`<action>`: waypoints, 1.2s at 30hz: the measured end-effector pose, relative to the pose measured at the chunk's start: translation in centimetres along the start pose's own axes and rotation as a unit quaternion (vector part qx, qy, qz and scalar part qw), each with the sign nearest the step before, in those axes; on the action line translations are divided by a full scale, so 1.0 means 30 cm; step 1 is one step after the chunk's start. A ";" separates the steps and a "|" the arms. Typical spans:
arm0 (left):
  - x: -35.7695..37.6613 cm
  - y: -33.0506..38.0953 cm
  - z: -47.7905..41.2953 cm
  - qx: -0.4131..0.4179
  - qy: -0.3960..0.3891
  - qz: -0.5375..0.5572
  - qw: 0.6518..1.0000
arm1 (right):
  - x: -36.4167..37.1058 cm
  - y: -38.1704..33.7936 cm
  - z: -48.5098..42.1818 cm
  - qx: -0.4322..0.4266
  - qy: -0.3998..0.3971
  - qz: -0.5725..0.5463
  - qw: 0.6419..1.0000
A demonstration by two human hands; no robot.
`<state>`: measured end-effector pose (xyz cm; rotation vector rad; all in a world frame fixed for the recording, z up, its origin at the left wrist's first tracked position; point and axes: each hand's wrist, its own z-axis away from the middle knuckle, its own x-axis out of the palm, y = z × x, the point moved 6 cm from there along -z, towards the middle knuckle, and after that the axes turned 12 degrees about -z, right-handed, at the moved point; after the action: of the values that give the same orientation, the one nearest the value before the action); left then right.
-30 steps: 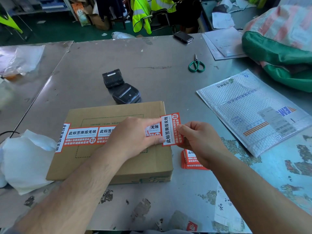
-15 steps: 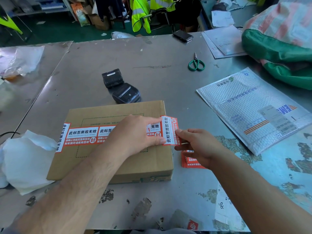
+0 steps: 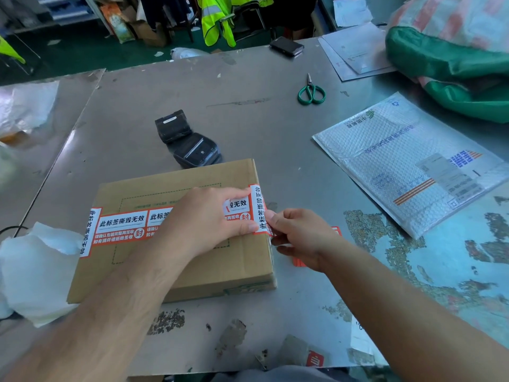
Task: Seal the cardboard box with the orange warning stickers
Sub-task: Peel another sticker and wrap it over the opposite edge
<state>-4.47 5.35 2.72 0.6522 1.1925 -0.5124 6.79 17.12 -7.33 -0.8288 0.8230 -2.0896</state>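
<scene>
**On a worn packing counter, the sticker's last end meets the box edge**

The grey metal counter (image 3: 248,86) stands in a cluttered packing room and carries a flat brown cardboard box (image 3: 198,274) near its front edge. An orange-and-white warning sticker (image 3: 121,226) runs across the box top from the left edge to the right. The left hand (image 3: 203,219) lies flat on it, fingers straight, pressing the right part down. The right hand (image 3: 300,238) pinches the sticker's free end between thumb and fingers at the box's right edge, where it seems to be bending toward the side wall.

The fold looks like the risky part. An angled pull would likely leave the end creased or crooked on the side. If the left hand eases off too soon, the strip on top could lift or trap a bubble. A few loose orange stickers (image 3: 334,230) lie on the counter beneath the right hand, so a tacky end carried too low might catch on them.
</scene>
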 end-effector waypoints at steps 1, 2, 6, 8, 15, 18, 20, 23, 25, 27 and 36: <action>-0.002 0.001 -0.001 0.001 -0.001 -0.003 1.000 | -0.002 0.002 -0.002 -0.002 0.005 0.005 1.000; -0.004 0.002 -0.001 0.001 -0.002 -0.005 1.000 | -0.005 0.007 -0.005 -0.001 0.011 0.008 1.000; -0.006 0.009 0.004 -0.001 -0.008 -0.005 1.000 | -0.012 0.068 0.000 0.034 0.005 -0.033 0.999; -0.004 0.009 0.003 -0.002 -0.008 0.001 1.000 | 0.000 0.102 0.008 0.040 -0.033 -0.082 0.995; -0.001 0.008 0.003 0.003 -0.009 0.008 1.000 | 0.009 0.116 -0.001 0.030 -0.063 -0.100 0.993; 0.003 0.003 0.006 0.002 -0.005 0.016 1.000 | 0.018 0.088 -0.031 0.056 -0.033 -0.053 0.996; 0.003 0.007 0.008 0.005 -0.001 0.013 1.000 | 0.022 0.059 -0.052 0.064 -0.016 -0.030 0.997; 0.000 0.013 0.009 0.006 -0.005 0.010 1.000 | 0.031 0.012 -0.087 0.072 -0.002 -0.026 0.997; 0.002 0.012 0.008 0.003 -0.012 0.004 1.000 | 0.037 -0.009 -0.105 0.081 0.001 -0.031 0.996; 0.007 0.010 0.007 -0.004 -0.023 -0.004 1.000 | 0.037 -0.020 -0.115 0.086 0.003 -0.034 0.996; 0.021 -0.027 0.034 -0.076 0.027 -0.016 0.997 | 0.046 -0.015 -0.058 0.008 -0.101 -0.101 0.990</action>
<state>-4.15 4.06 2.20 0.5205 1.2807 -0.4283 4.57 16.74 -7.62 -1.1347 0.6356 -2.1377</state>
